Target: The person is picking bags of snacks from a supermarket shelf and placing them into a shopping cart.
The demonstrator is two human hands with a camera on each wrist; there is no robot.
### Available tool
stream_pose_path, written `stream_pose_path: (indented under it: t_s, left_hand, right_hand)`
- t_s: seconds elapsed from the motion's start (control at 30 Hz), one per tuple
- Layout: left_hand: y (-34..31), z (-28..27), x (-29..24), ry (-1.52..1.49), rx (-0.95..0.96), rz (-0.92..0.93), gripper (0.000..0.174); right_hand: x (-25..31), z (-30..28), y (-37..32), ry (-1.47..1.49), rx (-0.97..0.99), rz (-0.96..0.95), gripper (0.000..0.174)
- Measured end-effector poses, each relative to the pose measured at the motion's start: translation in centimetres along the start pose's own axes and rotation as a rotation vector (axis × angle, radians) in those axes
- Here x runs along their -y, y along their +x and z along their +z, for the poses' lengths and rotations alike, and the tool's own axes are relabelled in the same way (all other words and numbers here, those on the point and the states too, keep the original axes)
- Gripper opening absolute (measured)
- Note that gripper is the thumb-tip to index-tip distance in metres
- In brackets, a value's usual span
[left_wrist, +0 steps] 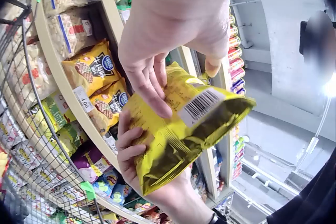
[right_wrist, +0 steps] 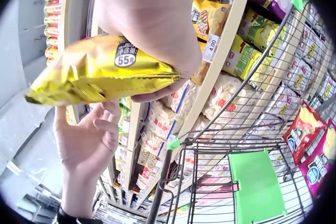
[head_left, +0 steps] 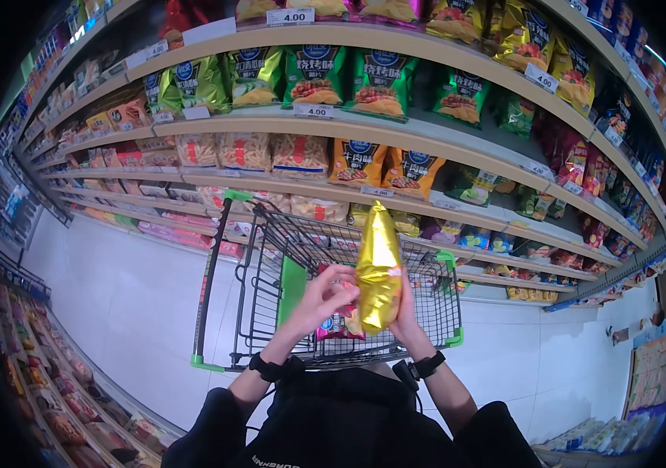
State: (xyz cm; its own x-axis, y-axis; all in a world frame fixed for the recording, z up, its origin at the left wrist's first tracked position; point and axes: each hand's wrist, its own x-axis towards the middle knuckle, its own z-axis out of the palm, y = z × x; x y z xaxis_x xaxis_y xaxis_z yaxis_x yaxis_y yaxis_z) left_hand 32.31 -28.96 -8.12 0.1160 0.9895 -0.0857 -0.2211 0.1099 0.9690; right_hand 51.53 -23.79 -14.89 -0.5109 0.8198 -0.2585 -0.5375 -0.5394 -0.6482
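A shiny yellow snack bag (head_left: pixel 379 269) (left_wrist: pixel 178 113) (right_wrist: pixel 100 71) is upright above the cart in the head view. My right hand (head_left: pixel 405 312) (left_wrist: pixel 152 166) (right_wrist: pixel 152 29) grips it along one side, its fingertips curled over the surface in the left wrist view. On the other side is my left hand (head_left: pixel 321 303) (left_wrist: pixel 173 29) (right_wrist: pixel 86 140), fingers loosely bent and close against the bag; the left wrist view has them over the printed back, near the barcode. Whether they press on it, I cannot tell.
The wire cart (head_left: pixel 426 300) (right_wrist: pixel 210 155), with a green panel (head_left: pixel 292 288) (right_wrist: pixel 257 187), stands below my hands. A red bag (right_wrist: pixel 304 132) and a magenta bag (head_left: pixel 341 326) (right_wrist: pixel 317 166) lie in it. Shelves (head_left: pixel 263 186) of snack bags curve beyond; another shelf (head_left: pixel 60 374) stands at left.
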Motion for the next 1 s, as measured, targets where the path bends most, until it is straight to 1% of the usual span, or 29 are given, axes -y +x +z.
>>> stream_pose_path:
  t_s: [0.07, 0.1, 0.2, 0.23, 0.3, 0.43, 0.63, 0.73, 0.83, 0.93, 0.97, 1.0]
  left_hand:
    - [-0.2, 1.2, -0.1, 0.186, 0.091, 0.121, 0.044]
    - [-0.1, 1.9, 0.0, 0.245, 0.087, 0.199, 0.042]
    - [-0.5, 3.8, -1.1, 0.297, 0.085, 0.172, 0.040]
    - [-0.5, 4.3, -1.1, 0.335, 0.055, 0.210, 0.035]
    - [-0.5, 4.8, -0.8, 0.339, 0.042, 0.225, 0.032]
    - [-0.4, 4.8, 0.3, 0.385, 0.034, 0.267, 0.025]
    - [-0.6, 4.4, 0.7, 0.397, 0.036, 0.261, 0.021]
    - [-0.5, 4.1, 1.3, 0.368, -0.037, 0.228, 0.023]
    - [-0.1, 3.6, 2.2, 0.286, -0.222, 0.202, 0.034]
    - [-0.3, 2.7, 1.4, 0.386, -0.257, 0.178, 0.046]
    - [0.1, 1.8, 2.4, 0.486, -0.249, 0.220, 0.062]
    - [0.2, 1.6, 2.8, 0.484, -0.249, 0.185, 0.067]
  right_hand:
    - [-0.7, -1.9, -0.8, 0.071, 0.112, 0.016, 0.067]
    - [-1.2, -2.8, -1.3, 0.098, 0.145, 0.028, 0.067]
    - [-2.0, -4.0, -2.3, 0.151, 0.182, 0.056, 0.066]
    - [-2.1, -4.1, -2.3, 0.163, 0.183, 0.060, 0.065]
    - [-2.3, -4.1, -2.3, 0.171, 0.180, 0.067, 0.065]
    - [-2.4, -4.1, -2.4, 0.171, 0.172, 0.064, 0.063]
    - [-2.4, -4.6, -2.5, 0.157, 0.138, 0.046, 0.061]
    - [-2.5, -4.7, -2.2, 0.132, 0.087, 0.029, 0.061]
    - [-2.2, -3.6, -1.0, 0.041, -0.030, -0.017, 0.060]
    - [-0.3, 0.0, -0.3, -0.157, -0.220, -0.038, 0.056]
    - [-1.3, -2.4, 0.8, -0.237, -0.263, -0.060, 0.054]
    - [-1.4, -2.4, 1.0, -0.402, -0.300, -0.172, 0.053]
